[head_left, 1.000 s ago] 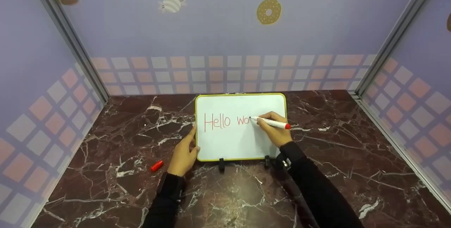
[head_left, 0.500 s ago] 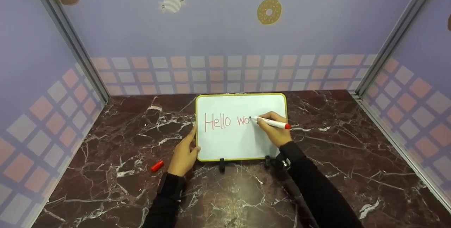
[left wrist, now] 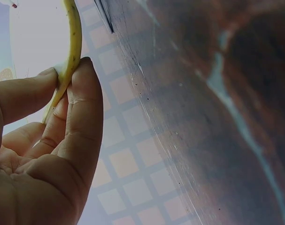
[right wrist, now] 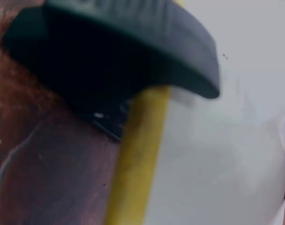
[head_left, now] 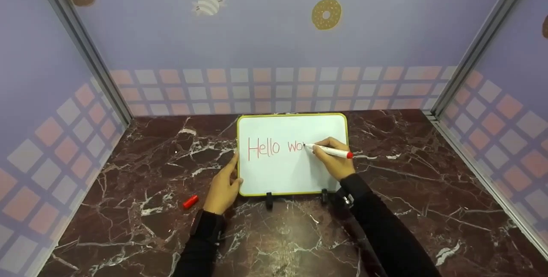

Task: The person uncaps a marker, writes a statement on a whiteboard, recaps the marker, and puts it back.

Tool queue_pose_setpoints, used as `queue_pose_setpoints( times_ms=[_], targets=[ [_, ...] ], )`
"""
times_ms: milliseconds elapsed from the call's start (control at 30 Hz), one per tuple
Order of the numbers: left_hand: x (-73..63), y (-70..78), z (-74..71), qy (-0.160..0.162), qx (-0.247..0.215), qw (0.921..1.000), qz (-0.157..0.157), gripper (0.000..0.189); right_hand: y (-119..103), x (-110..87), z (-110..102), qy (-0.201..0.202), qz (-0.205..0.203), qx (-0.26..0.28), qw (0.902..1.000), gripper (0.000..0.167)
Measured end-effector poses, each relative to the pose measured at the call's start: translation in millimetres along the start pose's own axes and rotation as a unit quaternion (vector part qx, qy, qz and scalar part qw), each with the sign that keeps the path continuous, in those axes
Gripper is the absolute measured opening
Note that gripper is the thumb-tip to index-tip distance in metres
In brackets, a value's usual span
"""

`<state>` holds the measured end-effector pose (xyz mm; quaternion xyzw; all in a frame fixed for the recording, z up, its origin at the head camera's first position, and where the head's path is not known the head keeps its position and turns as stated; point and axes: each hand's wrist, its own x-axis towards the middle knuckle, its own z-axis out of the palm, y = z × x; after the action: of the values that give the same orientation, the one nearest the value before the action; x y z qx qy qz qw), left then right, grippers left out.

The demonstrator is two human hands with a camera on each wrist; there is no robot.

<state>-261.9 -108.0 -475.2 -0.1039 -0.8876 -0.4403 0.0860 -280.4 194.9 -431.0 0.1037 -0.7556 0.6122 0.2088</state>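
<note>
A small whiteboard (head_left: 278, 174) with a yellow frame stands on two black feet, bearing the red handwriting "Hello wo". My right hand (head_left: 336, 159) grips a white marker (head_left: 332, 151) with a red end, its tip right at the board just past the "o". In the left wrist view, the thumb and fingers of my left hand (left wrist: 53, 136) pinch the yellow frame (left wrist: 74, 37) from both sides. The head view places this left hand (head_left: 222, 187) at the board's lower left edge. A red marker cap (head_left: 191, 201) lies on the table to its left.
The dark red marbled table (head_left: 150, 242) reaches back to a lilac wall (head_left: 265, 33) with printed doughnuts and checks. Side walls with metal corner posts close it in. One black foot (head_left: 269, 200) juts forward under the board; the other black foot (right wrist: 133, 37) fills much of the right wrist view.
A short red stroke now shows just after the "o", at the marker tip. My right hand has shifted very slightly downward; the left hand keeps its place.
</note>
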Motion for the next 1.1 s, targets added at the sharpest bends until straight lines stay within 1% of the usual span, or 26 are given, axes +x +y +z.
queue_pose_setpoints(
  times_ms=[267, 500, 767, 1100],
  targets=[
    [-0.8, -0.8, 0.2, 0.002, 0.008, 1.0000, 0.003, 0.073, 3.1, -4.6, -1.9, -0.013, 0.003, -0.007, 0.9999, 0.007],
    [-1.0, -0.7, -0.2, 0.001, 0.009, 1.0000, 0.000, 0.073, 5.6, -6.8, -1.8, -0.011, -0.001, -0.008, 0.9999, 0.005],
    [0.7, -0.5, 0.6, -0.004, 0.014, 0.9999, -0.004, 0.073, 7.4, -6.3, -3.1, -0.012, 0.005, 0.000, 0.9999, 0.004],
    [0.2, 0.6, 0.5, 0.000, 0.010, 0.9999, 0.003, 0.073, 5.7, -4.8, -3.6, -0.007, 0.009, 0.001, 0.9999, 0.006]
  ],
)
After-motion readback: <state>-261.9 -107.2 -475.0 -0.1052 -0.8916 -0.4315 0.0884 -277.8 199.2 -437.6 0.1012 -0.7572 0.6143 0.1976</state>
